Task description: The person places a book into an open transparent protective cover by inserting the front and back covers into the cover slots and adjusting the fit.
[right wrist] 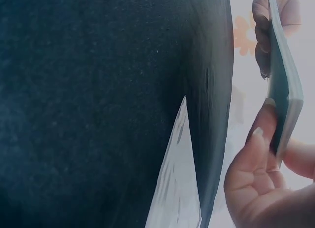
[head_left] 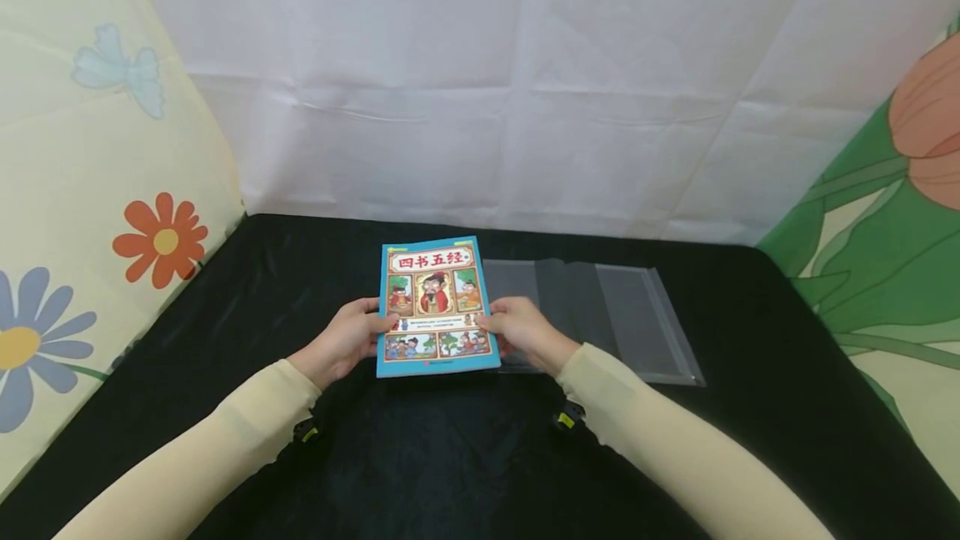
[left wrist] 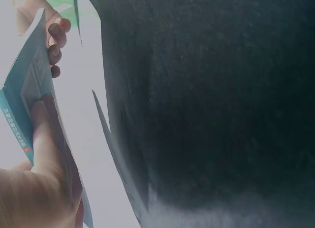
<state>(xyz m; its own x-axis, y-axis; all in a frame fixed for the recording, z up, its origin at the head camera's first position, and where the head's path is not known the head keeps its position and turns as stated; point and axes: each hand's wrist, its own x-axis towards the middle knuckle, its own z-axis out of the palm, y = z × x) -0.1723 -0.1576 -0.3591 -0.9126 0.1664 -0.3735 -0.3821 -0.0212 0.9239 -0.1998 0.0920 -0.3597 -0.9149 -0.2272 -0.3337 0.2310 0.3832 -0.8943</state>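
A thin paperback book (head_left: 437, 307) with a blue cover, red Chinese lettering and cartoon panels is held up between both hands, its front facing the head camera. My left hand (head_left: 348, 338) grips its left edge, thumb on the front and fingers behind. On the opposite edge, my right hand (head_left: 528, 332) pinches the book the same way. Both wrist views show the book (left wrist: 37, 73) edge-on, with fingers curled against its back. Behind and right of the right hand, a clear plastic book cover (head_left: 637, 315) lies flat on the black cloth, partly hidden by the book and hand.
A black cloth (head_left: 300, 265) covers the table. White fabric (head_left: 450, 90) hangs along the back. Printed panels with flowers (head_left: 165, 240) and large leaves (head_left: 885, 257) stand at the left and right sides.
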